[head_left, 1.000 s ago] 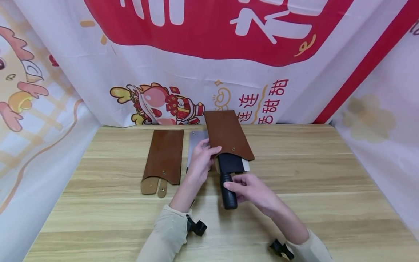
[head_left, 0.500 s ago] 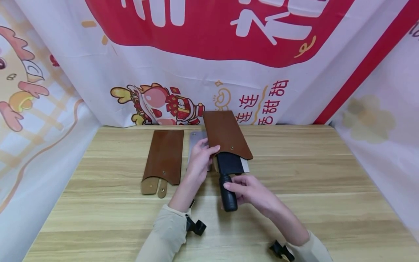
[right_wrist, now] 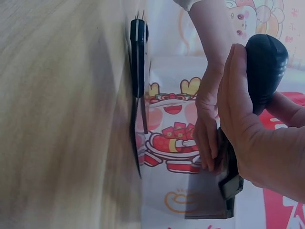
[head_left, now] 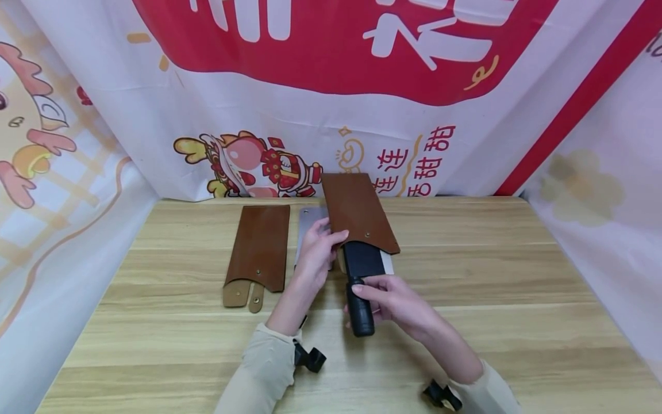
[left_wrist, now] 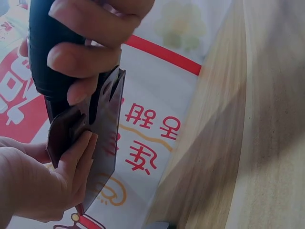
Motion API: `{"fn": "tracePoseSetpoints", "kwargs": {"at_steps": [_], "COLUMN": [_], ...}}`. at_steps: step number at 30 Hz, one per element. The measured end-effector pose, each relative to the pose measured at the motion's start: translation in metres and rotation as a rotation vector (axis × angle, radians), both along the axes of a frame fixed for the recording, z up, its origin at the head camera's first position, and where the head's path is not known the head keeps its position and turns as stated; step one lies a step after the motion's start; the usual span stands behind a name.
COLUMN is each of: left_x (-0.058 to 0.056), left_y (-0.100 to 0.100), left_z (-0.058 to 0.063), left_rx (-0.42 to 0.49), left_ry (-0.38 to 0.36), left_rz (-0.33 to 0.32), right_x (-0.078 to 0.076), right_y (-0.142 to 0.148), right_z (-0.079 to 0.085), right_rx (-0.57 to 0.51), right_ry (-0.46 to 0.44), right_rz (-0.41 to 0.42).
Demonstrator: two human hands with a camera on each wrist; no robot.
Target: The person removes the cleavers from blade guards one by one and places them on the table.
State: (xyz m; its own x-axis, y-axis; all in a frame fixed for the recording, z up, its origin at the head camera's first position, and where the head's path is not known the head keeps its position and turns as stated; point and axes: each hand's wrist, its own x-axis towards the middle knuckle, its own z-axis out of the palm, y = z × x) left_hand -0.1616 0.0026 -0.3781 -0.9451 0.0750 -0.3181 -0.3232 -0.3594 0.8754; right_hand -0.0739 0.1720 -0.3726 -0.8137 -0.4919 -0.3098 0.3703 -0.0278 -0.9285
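Observation:
My left hand (head_left: 315, 250) grips the lower left edge of a brown leather knife sheath (head_left: 359, 210), thumb on its front near the curved mouth. A cleaver (head_left: 362, 259) sits with most of its blade inside that sheath; a dark strip and a pale edge show below the mouth. Its black handle (head_left: 360, 310) points toward me, and my right hand (head_left: 395, 299) holds it, thumb along the top. In the left wrist view, the sheath (left_wrist: 62, 133) and handle (left_wrist: 52, 52) are raised off the table. The right wrist view shows the right hand (right_wrist: 257, 133) curled round the handle.
A second brown sheath (head_left: 261, 247) lies to the left, flap and strap toward me. Another cleaver's grey blade (head_left: 310, 217) lies on the wooden table (head_left: 491, 299), partly behind my left hand; its black riveted handle (right_wrist: 137, 57) shows in the right wrist view. A printed cloth (head_left: 289, 109) hangs behind.
The cleaver's handle has come slightly toward me, and a little more blade shows below the sheath mouth. My right index finger now lies across the handle's upper end. The left hand stays nearly still.

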Motion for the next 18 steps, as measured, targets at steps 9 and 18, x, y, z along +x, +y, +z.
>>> {"fn": "tracePoseSetpoints", "kwargs": {"at_steps": [9, 18], "left_x": [-0.002, -0.002], "left_y": [0.001, -0.001], "left_z": [-0.001, 0.0], "left_rx": [0.023, 0.04], "left_ry": [-0.002, -0.006], "left_rz": [-0.013, -0.009], "right_x": [0.006, 0.01], "right_y": [0.001, 0.002], "right_z": [0.013, 0.019], "right_rx": [0.08, 0.094], "right_ry": [0.069, 0.083], "right_rz": [-0.015, -0.004]}}
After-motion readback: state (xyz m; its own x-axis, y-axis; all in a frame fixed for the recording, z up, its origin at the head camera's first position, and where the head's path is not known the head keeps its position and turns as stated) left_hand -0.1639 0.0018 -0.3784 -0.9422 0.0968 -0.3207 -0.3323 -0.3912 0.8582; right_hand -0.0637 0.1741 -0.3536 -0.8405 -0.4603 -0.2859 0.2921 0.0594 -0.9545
